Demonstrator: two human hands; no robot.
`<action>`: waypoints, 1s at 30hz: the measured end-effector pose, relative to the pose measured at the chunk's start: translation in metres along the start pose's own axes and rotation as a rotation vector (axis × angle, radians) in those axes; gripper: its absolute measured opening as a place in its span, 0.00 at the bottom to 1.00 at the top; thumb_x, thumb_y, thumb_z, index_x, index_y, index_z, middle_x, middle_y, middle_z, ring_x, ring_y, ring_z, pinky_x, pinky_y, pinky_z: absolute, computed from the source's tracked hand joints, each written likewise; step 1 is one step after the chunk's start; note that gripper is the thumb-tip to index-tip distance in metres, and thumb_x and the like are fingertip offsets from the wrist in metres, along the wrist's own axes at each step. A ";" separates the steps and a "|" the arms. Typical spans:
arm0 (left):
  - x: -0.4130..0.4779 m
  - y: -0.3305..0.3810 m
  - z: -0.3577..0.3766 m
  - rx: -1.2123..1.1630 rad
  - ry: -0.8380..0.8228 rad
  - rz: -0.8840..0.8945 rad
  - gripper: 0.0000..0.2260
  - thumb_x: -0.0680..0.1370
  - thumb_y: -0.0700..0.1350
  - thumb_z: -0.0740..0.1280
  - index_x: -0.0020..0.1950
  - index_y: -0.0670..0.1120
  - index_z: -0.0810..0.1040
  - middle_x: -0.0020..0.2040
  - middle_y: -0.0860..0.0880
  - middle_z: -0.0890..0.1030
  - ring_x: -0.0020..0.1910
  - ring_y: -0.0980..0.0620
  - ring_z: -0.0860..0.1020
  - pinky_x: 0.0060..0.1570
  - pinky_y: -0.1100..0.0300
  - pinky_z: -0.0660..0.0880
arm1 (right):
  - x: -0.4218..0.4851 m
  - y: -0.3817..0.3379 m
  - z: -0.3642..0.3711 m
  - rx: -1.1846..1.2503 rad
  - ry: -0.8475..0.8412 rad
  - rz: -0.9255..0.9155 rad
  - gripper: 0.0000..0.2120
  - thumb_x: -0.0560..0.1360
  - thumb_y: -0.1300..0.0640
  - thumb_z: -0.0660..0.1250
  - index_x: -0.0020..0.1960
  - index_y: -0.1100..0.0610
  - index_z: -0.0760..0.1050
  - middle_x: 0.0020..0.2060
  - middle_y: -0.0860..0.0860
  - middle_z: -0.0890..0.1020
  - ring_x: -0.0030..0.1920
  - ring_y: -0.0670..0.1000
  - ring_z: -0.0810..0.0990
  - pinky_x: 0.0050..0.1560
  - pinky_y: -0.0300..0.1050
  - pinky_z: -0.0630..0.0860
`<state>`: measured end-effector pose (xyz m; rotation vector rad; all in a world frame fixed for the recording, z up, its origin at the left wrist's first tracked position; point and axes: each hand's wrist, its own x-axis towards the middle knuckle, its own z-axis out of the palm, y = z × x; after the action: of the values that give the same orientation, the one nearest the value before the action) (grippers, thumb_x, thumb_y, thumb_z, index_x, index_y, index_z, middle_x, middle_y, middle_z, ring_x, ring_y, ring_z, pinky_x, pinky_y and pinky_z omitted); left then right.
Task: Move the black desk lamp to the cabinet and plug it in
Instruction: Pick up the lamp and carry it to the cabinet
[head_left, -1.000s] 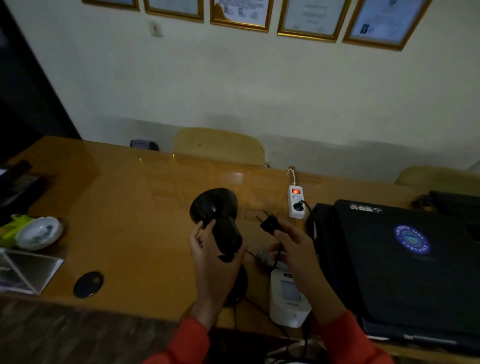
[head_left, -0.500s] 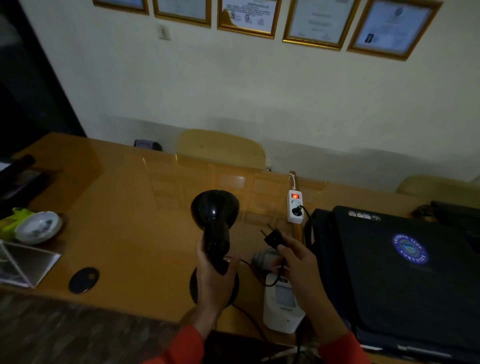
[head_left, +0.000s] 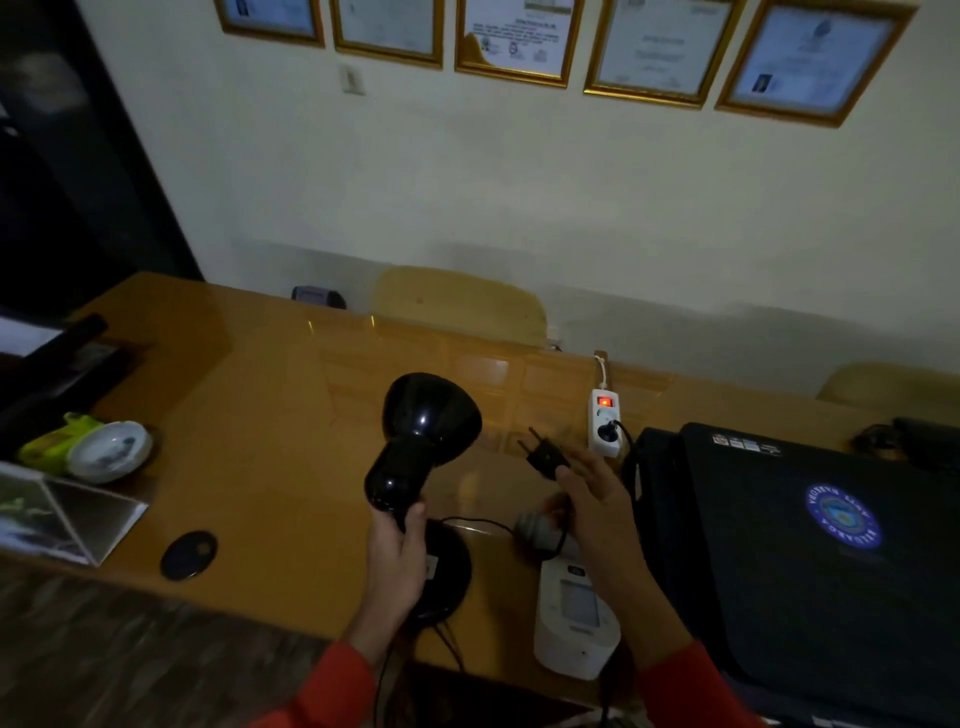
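Note:
The black desk lamp (head_left: 418, 447) has a glossy cone shade, a short neck and a round base (head_left: 447, 574) that hangs just over the wooden desk (head_left: 260, 415). My left hand (head_left: 397, 558) grips its neck below the shade. My right hand (head_left: 597, 499) pinches the lamp's black two-pin plug (head_left: 543, 456), pins pointing up and to the left. The thin black cord (head_left: 478, 521) loops from the base toward that hand. A white power strip (head_left: 604, 422) with a lit red switch lies just beyond the plug, one black plug seated in it.
A white device with a screen (head_left: 574, 618) and grey tube lies under my right wrist. A black printer (head_left: 810, 561) fills the right. A black disc (head_left: 188, 554), white ashtray (head_left: 110, 450) and clear stand (head_left: 67, 514) sit at left. Two chair backs stand behind the desk.
My left hand has slid down from the lamp's head to its neck and the shade now points up and away. The lamp's base hangs a little higher. My right hand still holds the plug.

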<state>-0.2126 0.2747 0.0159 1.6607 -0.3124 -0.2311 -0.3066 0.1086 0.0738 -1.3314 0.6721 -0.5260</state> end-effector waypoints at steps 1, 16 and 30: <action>0.000 0.005 -0.007 -0.002 -0.006 0.022 0.16 0.80 0.45 0.57 0.68 0.46 0.63 0.56 0.46 0.74 0.58 0.44 0.74 0.62 0.44 0.69 | 0.001 -0.003 0.003 0.005 -0.004 -0.018 0.12 0.78 0.63 0.61 0.56 0.49 0.76 0.38 0.47 0.86 0.28 0.46 0.79 0.27 0.38 0.76; -0.007 0.059 -0.152 0.179 0.225 0.323 0.41 0.72 0.71 0.53 0.63 0.35 0.68 0.54 0.38 0.75 0.53 0.45 0.74 0.52 0.63 0.69 | -0.011 -0.044 0.103 -0.049 -0.303 -0.162 0.14 0.73 0.62 0.69 0.50 0.43 0.78 0.37 0.45 0.85 0.27 0.46 0.77 0.25 0.36 0.71; -0.078 0.104 -0.376 0.220 0.576 0.441 0.30 0.72 0.71 0.55 0.65 0.52 0.66 0.60 0.62 0.70 0.58 0.78 0.68 0.53 0.82 0.64 | -0.121 -0.062 0.308 -0.023 -0.627 -0.208 0.12 0.75 0.61 0.67 0.57 0.50 0.75 0.50 0.47 0.84 0.24 0.44 0.74 0.22 0.34 0.70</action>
<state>-0.1683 0.6428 0.1590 1.7461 -0.2598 0.6227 -0.1719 0.3972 0.1830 -1.4940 0.0236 -0.2379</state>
